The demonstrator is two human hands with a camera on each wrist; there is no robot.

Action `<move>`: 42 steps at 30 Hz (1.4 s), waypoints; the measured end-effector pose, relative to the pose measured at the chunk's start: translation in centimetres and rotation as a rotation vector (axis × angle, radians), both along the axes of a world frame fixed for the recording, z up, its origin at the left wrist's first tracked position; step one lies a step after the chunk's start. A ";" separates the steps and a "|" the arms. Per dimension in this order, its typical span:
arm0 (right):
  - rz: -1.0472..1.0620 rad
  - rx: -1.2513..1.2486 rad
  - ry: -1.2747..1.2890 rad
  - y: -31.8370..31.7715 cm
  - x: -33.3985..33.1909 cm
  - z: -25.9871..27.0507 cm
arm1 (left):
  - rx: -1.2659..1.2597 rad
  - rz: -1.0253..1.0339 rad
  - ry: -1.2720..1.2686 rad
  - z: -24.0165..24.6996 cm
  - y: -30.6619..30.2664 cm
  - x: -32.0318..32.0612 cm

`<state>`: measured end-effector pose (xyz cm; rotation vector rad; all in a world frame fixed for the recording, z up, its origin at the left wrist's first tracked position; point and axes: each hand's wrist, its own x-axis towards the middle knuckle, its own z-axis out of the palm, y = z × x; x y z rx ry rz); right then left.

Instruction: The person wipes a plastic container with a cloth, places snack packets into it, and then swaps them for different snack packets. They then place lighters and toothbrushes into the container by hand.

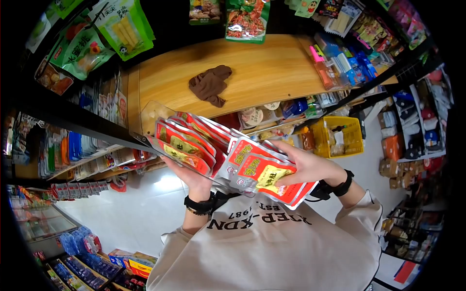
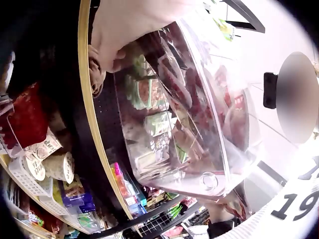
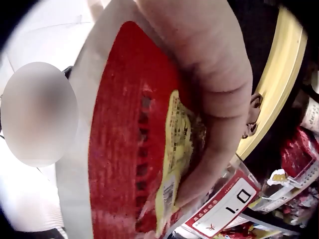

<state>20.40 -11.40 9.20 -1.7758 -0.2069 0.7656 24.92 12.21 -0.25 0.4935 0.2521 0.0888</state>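
A clear plastic box (image 1: 152, 111) holding several red packets (image 1: 187, 145) tilts in front of the torso. My left hand (image 1: 190, 177) grips it from the near side; in the left wrist view that hand (image 2: 132, 25) lies against the top of the box (image 2: 202, 186), its far fingers partly hidden. My right hand (image 1: 318, 166) pinches a fanned stack of red and silver packets (image 1: 252, 167) beside the box's right end. In the right wrist view the thumb or a finger of my right hand (image 3: 214, 79) bends over a packet's red face (image 3: 117, 134) with a yellow label.
Behind the box, a brown cloth (image 1: 211, 86) lies on a wooden shelf (image 1: 262, 63). Packets hang above it, including a green one (image 1: 124, 29). A yellow basket (image 1: 357, 138) stands at the right. A price tag (image 3: 224, 204) shows in the right wrist view.
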 end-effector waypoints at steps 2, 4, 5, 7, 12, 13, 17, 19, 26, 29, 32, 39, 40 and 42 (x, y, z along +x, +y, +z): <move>0.008 -0.018 0.015 -0.2 0.1 0.4 | 0.003 0.013 -0.010 0.0 0.1 0.1; 0.026 -0.029 0.025 -0.6 0.1 0.5 | -0.019 0.008 -0.008 0.3 0.1 0.0; 0.034 -0.019 0.013 -0.9 0.1 0.8 | 0.008 0.022 -0.042 -0.4 0.4 0.1; 0.050 -0.047 -0.018 -1.3 0.2 2.0 | 0.008 0.021 -0.028 0.5 0.4 -0.2; 0.027 -0.067 0.006 -2.7 0.0 2.5 | -0.057 -0.011 -0.024 0.0 0.3 -0.5; 0.000 0.002 0.090 -2.3 -0.1 3.0 | -0.054 -0.004 -0.007 0.3 0.1 -0.6; 0.007 0.024 0.047 -3.1 -0.5 2.6 | 0.001 -0.022 0.025 0.6 -0.8 -1.1; 0.021 0.012 0.067 -4.5 -0.6 2.9 | 0.017 -0.013 0.031 0.6 -1.3 -1.1; 0.031 0.024 0.155 -8.3 -1.6 4.3 | 0.026 -0.011 0.030 0.7 -3.2 -1.6; -0.028 0.064 0.215 -10.3 -1.8 4.7 | -0.010 0.026 -0.021 -0.8 -3.8 -1.5; -0.126 0.092 0.105 -13.5 -1.7 3.4 | 0.307 0.134 -0.034 2.3 -6.5 -1.8; -0.586 0.260 -0.098 -18.1 5.4 -1.7 | 0.730 0.229 -0.019 -3.0 -7.9 -3.6; -0.623 0.238 -0.119 -18.2 7.1 -2.9 | 0.724 0.255 -0.008 -3.2 -8.1 -3.8; -0.670 0.195 -0.173 -18.3 10.6 -5.4 | 0.671 0.185 -0.115 -3.3 -8.5 -4.6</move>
